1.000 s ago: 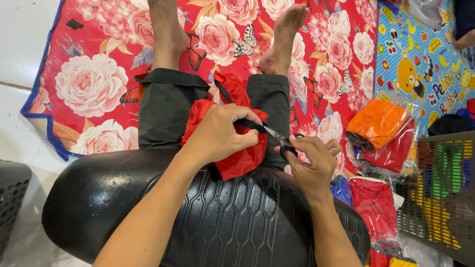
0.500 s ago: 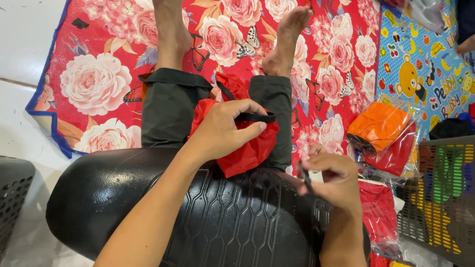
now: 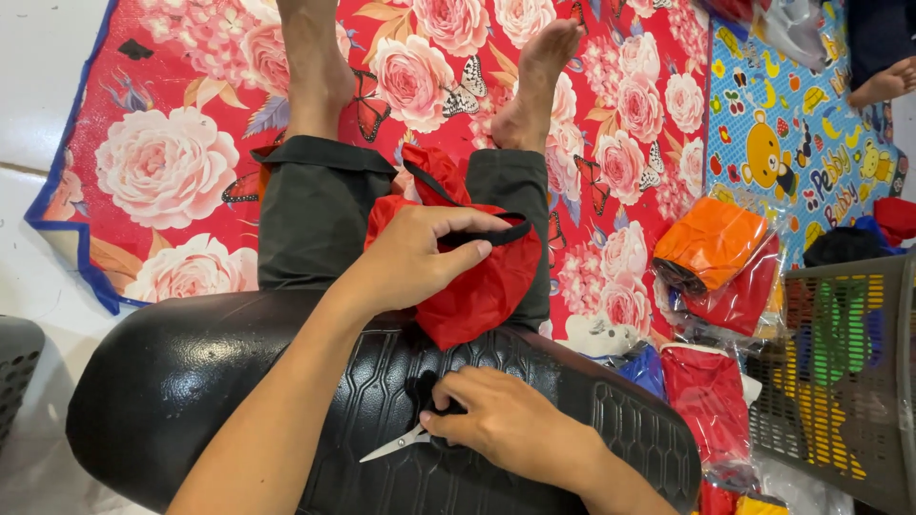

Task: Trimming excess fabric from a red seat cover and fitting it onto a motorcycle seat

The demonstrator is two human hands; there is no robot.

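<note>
My left hand [image 3: 415,256] grips a red fabric pouch [image 3: 487,281] with a black strap [image 3: 487,234], held over my lap above my dark trousers [image 3: 310,215]. My right hand [image 3: 506,420] rests low on a black textured board [image 3: 219,381] that lies across my legs, with its fingers closed on the black handles of small scissors [image 3: 396,444]. The silver blades point left and lie flat on the board.
A red floral mat [image 3: 172,162] covers the floor under my bare feet. Orange and red pouches in clear bags [image 3: 716,257] lie to the right, beside a grey plastic basket [image 3: 840,372]. A blue cartoon mat [image 3: 792,133] with another person's foot [image 3: 883,84] is at the far right.
My right hand with the scissors has moved away from the pouch's strap, down onto the black board. My left hand still holds the red pouch.
</note>
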